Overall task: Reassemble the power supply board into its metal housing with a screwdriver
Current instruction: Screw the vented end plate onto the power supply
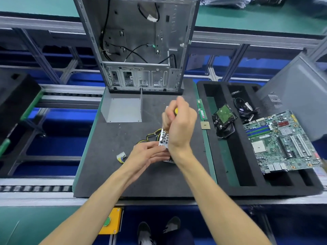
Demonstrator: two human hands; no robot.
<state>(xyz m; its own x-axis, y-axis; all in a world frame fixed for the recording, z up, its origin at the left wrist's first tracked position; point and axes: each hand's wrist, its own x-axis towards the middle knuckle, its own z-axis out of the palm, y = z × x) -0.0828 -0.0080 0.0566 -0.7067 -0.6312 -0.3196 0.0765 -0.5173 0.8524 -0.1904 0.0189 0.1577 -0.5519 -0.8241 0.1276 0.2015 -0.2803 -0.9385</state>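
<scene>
The power supply's perforated metal housing point(163, 137) stands on the dark mat point(134, 175) at mid-table, mostly hidden behind my hands. Yellow and black wires point(149, 137) run from it leftward to a white connector point(121, 155). My left hand point(147, 155) grips the housing's lower left side. Just above it, my right hand point(179, 121) is closed around a yellow-handled screwdriver point(176, 111), shaft pointing down at the housing; the tip is hidden. The grey metal cover point(122, 110) lies apart at the back left of the mat, with two small screws point(119, 126) in front of it.
An open computer case point(139, 45) stands upright behind the mat. A black foam tray point(235, 156) on the right holds a motherboard point(281, 144), a hard drive point(223, 119) and cables point(246, 108). RAM sticks point(201, 109) and a CPU point(205, 125) lie beside it. A grey side panel point(297, 92) leans far right.
</scene>
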